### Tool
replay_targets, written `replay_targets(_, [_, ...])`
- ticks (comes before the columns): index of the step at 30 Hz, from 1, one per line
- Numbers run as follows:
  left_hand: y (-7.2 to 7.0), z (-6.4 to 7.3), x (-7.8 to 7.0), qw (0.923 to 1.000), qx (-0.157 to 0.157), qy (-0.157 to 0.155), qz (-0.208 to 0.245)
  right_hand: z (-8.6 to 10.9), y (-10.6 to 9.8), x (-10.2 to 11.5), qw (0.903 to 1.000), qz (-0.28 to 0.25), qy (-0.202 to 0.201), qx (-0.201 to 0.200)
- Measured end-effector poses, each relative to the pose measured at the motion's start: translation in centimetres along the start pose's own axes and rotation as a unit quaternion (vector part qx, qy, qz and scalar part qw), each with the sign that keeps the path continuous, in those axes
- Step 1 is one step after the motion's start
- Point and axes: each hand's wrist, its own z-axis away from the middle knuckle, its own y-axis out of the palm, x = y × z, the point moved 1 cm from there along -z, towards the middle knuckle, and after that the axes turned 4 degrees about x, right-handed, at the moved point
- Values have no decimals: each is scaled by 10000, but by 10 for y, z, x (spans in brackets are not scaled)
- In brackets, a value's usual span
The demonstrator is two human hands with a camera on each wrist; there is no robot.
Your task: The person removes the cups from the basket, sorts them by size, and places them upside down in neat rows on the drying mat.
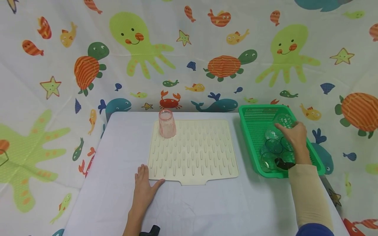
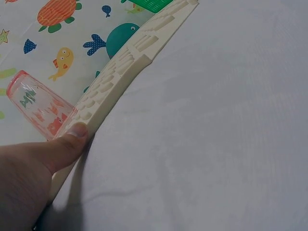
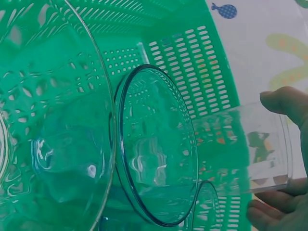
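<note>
My left hand (image 1: 143,188) lies on the table at the front left corner of a cream ridged drying mat (image 1: 192,150), fingers straight. Its thumb (image 2: 72,137) touches the mat's edge in the left wrist view. A pink see-through glass (image 1: 167,126) stands on the mat's back left corner. Over the right side of a green plastic basket (image 1: 247,144), my right hand (image 1: 296,137) grips a clear glass (image 3: 264,159) between thumb and fingers. Several other glasses sit in the basket, among them a blue-rimmed glass (image 3: 159,144).
A white cloth (image 1: 206,206) covers the table. Behind it and along the sides hangs a curtain (image 1: 183,68) printed with sea animals. The basket stands at the table's right edge, a little apart from the mat.
</note>
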Motion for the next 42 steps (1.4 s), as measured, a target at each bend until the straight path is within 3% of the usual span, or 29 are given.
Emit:
replay_targets(11, [0, 1, 1, 9998, -144, 94, 24, 2, 1, 6, 9997, -163, -103, -168])
replay_targets(21, [-1, 0, 0, 10000, -2, 1, -17, 8, -7, 29, 9953, -311, -593, -702])
replay_targets(30, [-1, 1, -3, 9999, 76, -60, -45, 21, -11, 54, 9867, -628, -968, -1145])
replay_targets(42, [-1, 0, -1, 9998, 151, -93, -79, 46, -12, 93, 9676, -1375, -1336, -1645])
